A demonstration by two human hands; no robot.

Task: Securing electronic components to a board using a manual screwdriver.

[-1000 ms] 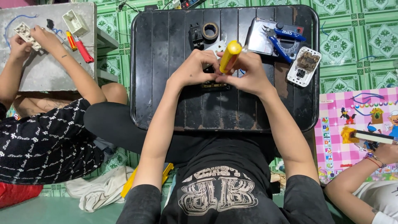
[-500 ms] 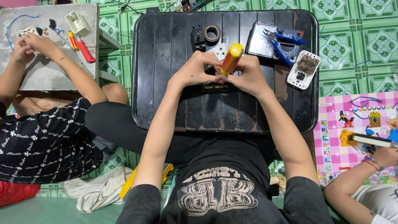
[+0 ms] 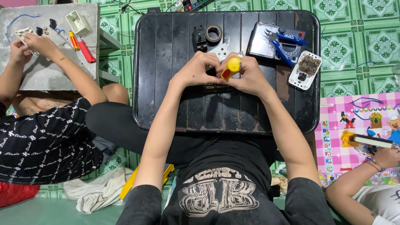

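Both of my hands meet over the middle of a black slatted table. My right hand grips a yellow-handled screwdriver with a red band, its handle end pointing up at the camera. My left hand is closed around a small dark part that rests on the table under the screwdriver; most of it is hidden by my fingers. A white socket piece lies just beyond my fingertips.
On the far side of the table lie a tape roll, a black switch block, blue pliers and a white switch plate. A person at left handles a white plate on a grey board. Another person's hand rests on a pink mat at right.
The screwdriver has swung from leaning up and to the right to standing nearly on end toward the camera. My hands stay together at the same spot.
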